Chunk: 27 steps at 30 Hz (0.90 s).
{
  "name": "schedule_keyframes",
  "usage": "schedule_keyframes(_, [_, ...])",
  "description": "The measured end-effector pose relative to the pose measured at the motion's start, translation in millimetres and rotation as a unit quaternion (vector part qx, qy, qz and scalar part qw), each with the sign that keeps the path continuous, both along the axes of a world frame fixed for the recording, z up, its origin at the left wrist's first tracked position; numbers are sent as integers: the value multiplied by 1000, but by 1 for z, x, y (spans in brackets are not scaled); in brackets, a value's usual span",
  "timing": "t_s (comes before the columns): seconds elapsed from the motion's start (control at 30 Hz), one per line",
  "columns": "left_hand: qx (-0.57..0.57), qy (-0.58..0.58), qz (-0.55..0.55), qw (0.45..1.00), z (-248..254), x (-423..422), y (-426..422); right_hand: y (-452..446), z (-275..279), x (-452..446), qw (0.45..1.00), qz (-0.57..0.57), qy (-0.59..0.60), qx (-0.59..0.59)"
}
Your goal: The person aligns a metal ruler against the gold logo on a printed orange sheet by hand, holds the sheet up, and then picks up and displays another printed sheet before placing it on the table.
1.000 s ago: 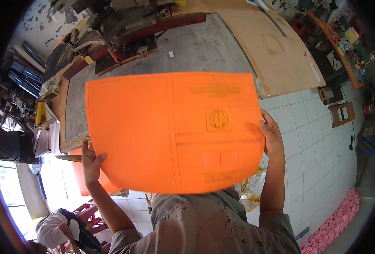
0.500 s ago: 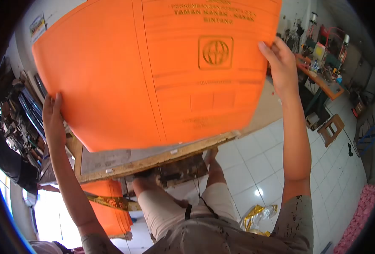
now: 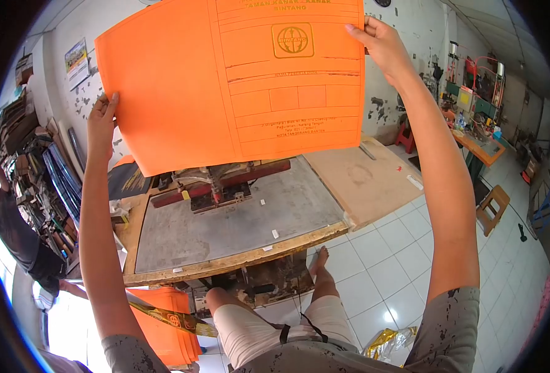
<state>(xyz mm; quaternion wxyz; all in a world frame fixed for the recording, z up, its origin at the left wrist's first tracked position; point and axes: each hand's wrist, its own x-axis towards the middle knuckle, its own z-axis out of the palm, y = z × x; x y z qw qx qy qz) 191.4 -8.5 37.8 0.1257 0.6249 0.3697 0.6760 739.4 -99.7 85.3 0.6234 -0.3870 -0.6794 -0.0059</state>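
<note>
Up in front of me hangs a large orange cover sheet (image 3: 163, 93) with gold print and a globe emblem on its right half. My left hand (image 3: 103, 121) pinches its left edge between thumb and fingers. At the upper right edge, my right hand (image 3: 380, 46) grips it the same way. Below the sheet is a worktable with a grey metal plate (image 3: 244, 230) and a stamping press head (image 3: 216, 189); the sheet hides the upper part of the press. Small white pieces lie along the plate.
Under the table's left side are stacked orange sheets (image 3: 163, 323) with a gold foil strip (image 3: 169, 318) across them. A wooden board (image 3: 362, 180) extends right. A wooden stool (image 3: 492, 208) and crumpled foil (image 3: 390, 345) are on the tiled floor. Another person (image 3: 23, 236) is at far left.
Both hands have raised the orange sheet, and its right edge has shifted left. The press head and more of the grey plate now show beneath it.
</note>
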Motion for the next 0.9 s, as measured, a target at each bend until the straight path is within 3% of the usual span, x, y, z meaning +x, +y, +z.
schedule_keyframes(0.9, [-2,-12,11,1000,9,1,5,-9,7,0,1000,8,-19,17])
